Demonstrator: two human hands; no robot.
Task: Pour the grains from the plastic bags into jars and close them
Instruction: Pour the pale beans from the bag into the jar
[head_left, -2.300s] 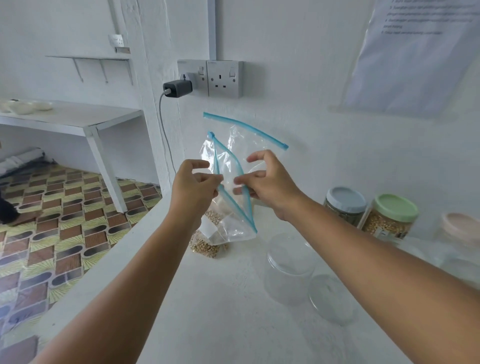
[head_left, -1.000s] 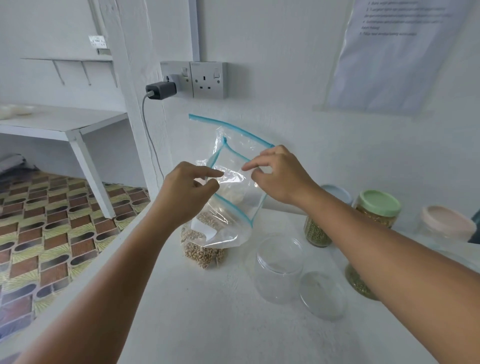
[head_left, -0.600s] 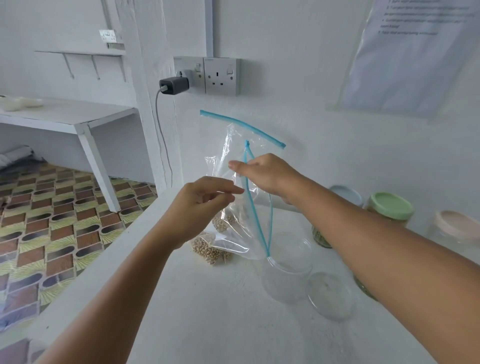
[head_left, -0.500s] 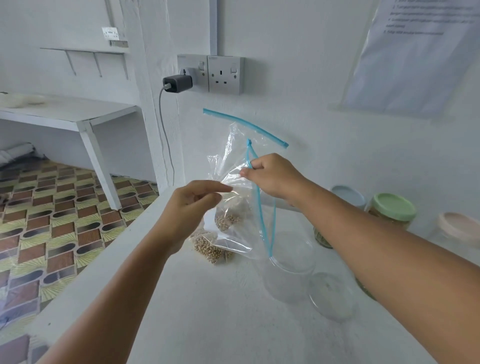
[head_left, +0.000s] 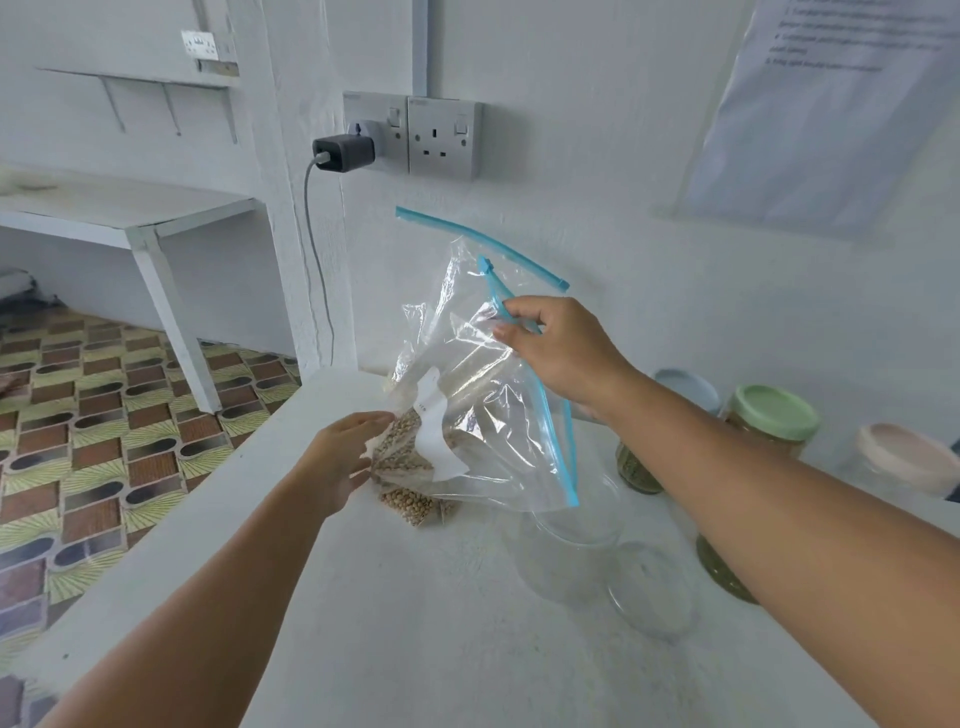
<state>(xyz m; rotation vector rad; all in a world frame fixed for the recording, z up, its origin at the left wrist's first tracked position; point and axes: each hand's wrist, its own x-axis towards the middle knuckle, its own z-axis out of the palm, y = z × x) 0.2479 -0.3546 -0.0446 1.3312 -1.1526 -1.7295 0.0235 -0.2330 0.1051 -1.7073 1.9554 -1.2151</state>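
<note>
Zip-lock bag: clear plastic, blue zip strip, white label, pale round grains gathered in its lower left corner; held tilted in mid-frame above the worktop, zip end slanting down toward the open jar.
Right hand: fingers pinched on the bag's upper edge beside the zip strip.
Left hand: fingers loosely extended against the grain-filled corner from the left; a firm grasp cannot be told.
Second bag of grains: lying on the worktop directly below the held bag.
Open jar: clear, lidless, lower right of centre, under the zip corner.
Clear lid: flat on the worktop, just right of the jar.
Closed jars, right edge: blue-grey lid, green lid, pink lid.
Wall sockets with a black charger: upper centre.
</note>
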